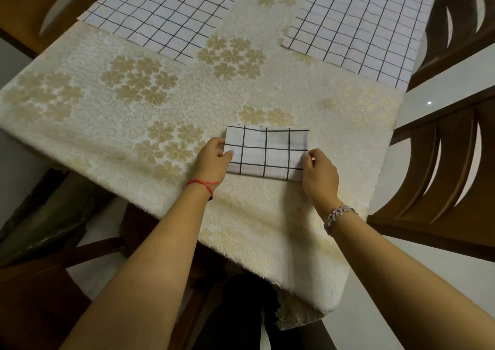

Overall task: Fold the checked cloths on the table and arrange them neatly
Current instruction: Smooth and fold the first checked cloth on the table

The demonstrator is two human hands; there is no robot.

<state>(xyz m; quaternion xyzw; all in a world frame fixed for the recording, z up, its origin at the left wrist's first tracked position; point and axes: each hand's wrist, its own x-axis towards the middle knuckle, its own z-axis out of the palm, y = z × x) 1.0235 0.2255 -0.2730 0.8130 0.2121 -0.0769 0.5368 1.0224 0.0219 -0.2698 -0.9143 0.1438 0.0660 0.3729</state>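
Folded checked cloth (267, 152) lying flat on the surface (107, 114), between the hands. Left hand (213, 159) pinches its left edge; right hand (320, 174) pinches its right edge. Two unfolded checked cloths (163, 12) (359, 25) lie spread well beyond both hands.

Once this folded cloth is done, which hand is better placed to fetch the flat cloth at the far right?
Probably the right hand. It holds the folded cloth's right end, on the same side as the far-right flat cloth; the left hand would have to cross over.
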